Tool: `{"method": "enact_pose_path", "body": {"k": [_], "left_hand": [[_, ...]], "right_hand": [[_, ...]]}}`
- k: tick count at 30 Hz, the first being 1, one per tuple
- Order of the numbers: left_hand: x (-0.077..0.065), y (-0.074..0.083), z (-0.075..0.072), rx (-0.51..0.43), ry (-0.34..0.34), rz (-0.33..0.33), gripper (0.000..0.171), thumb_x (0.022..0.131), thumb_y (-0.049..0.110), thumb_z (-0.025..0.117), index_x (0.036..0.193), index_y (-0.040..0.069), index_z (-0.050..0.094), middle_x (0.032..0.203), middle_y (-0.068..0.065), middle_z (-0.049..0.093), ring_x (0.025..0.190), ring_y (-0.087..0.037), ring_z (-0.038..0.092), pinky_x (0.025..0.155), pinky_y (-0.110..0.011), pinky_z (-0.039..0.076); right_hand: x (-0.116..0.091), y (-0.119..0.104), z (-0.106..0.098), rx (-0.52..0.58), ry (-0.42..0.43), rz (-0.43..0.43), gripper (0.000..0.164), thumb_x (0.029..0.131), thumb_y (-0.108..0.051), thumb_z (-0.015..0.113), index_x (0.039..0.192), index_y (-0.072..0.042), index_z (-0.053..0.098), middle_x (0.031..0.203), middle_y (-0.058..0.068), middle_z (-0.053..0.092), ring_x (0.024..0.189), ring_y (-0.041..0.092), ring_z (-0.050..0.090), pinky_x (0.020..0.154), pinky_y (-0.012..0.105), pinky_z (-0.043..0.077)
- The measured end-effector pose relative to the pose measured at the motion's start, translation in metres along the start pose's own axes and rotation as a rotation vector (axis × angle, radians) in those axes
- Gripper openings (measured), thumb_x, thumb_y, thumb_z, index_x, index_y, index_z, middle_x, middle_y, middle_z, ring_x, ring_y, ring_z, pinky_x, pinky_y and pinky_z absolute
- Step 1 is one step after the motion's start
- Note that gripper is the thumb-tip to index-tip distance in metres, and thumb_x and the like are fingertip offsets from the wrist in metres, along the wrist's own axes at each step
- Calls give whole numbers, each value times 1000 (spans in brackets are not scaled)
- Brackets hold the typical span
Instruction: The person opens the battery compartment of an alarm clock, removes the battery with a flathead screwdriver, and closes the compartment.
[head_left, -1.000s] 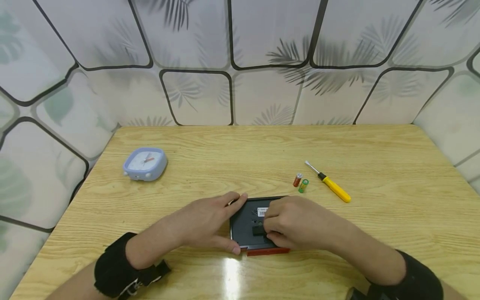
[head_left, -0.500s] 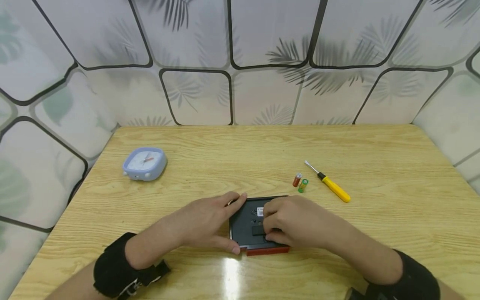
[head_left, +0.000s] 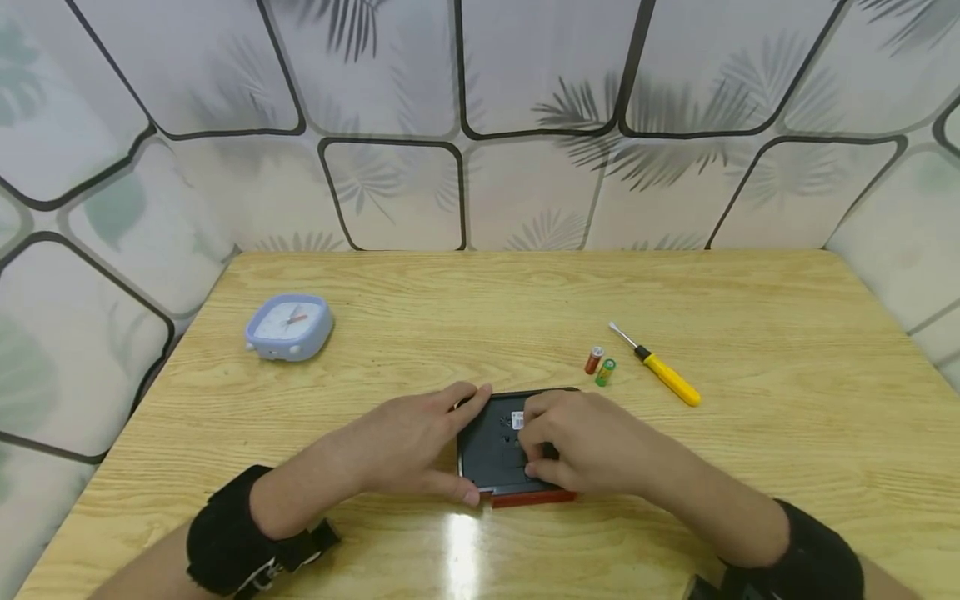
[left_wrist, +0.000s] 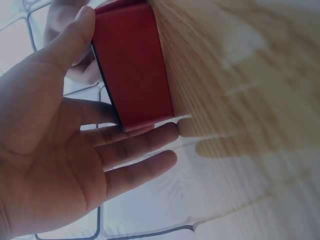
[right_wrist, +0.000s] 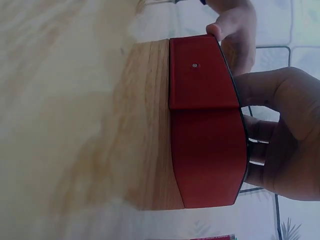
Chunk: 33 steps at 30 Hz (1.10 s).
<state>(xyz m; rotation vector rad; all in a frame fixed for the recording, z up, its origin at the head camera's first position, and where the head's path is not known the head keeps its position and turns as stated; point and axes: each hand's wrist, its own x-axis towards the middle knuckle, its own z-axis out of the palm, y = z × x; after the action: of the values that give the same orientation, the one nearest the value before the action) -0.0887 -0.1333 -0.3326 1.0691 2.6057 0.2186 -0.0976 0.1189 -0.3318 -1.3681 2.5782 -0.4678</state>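
Note:
A red device [right_wrist: 207,150] lies on the table with its black back panel [head_left: 487,458] facing up and a white label [head_left: 517,420] on it. My left hand [head_left: 408,442] holds the device's left side, thumb at the near corner and index finger at the far edge. In the left wrist view the other fingers reach out past the red body [left_wrist: 132,65]. My right hand [head_left: 581,442] is over the right half of the panel with bent fingers, its thumb tip low on the panel. I cannot tell whether its fingers pinch anything, as the hand hides the contact.
Beyond the device stand two small batteries, one red-brown [head_left: 594,360] and one green [head_left: 606,372]. A yellow-handled screwdriver [head_left: 670,375] lies to their right. At the back left is a light blue clock [head_left: 290,327]. A patterned wall [head_left: 532,192] borders the wooden table [head_left: 420,308].
A dark rectangular piece beside my right fingertips stood out from the panel; now only a faint line shows there. My right hand has shifted slightly left. The left hand stays in place.

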Motion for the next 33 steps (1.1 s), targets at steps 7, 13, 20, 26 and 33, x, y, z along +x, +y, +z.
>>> {"method": "enact_pose_path", "body": {"k": [7,13,20,26,33], "left_hand": [[1,0,3,12,-12,-19,114,79,79,60,159,6,22,159,-14,33,127,-24,57,99,-36,52],[1,3,4,-18,-19,-46,128,69,86,62,159,5,20,158,-13,33,124,-23,57,96,-36,54],[1,7,4,-3,23,-48,128,69,81,69,157,0,22,153,-17,38,124,-26,57,97,-38,53],[2,7,3,23,96,-42,127,66,69,79,155,-5,26,145,-17,49,121,-25,58,100,-38,52],[0,4,-6,-44,141,-40,129,63,61,82,158,-1,20,145,-12,48,113,-15,58,96,-32,53]], "right_hand": [[3,6,3,74,2,21,30,84,-25,81,65,-29,58,82,-16,54,76,2,48,71,21,46],[2,7,5,90,18,-31,29,86,-26,80,67,-28,58,84,-15,54,79,1,49,73,20,48],[1,2,3,55,15,-33,25,87,-27,79,73,-27,58,85,-13,53,79,1,48,72,18,47],[0,2,2,50,15,-42,20,89,-29,77,77,-28,60,86,-13,53,81,1,48,74,19,48],[-4,3,-1,86,42,-78,15,91,-39,73,90,-25,66,90,-14,54,85,2,48,79,24,48]]}}
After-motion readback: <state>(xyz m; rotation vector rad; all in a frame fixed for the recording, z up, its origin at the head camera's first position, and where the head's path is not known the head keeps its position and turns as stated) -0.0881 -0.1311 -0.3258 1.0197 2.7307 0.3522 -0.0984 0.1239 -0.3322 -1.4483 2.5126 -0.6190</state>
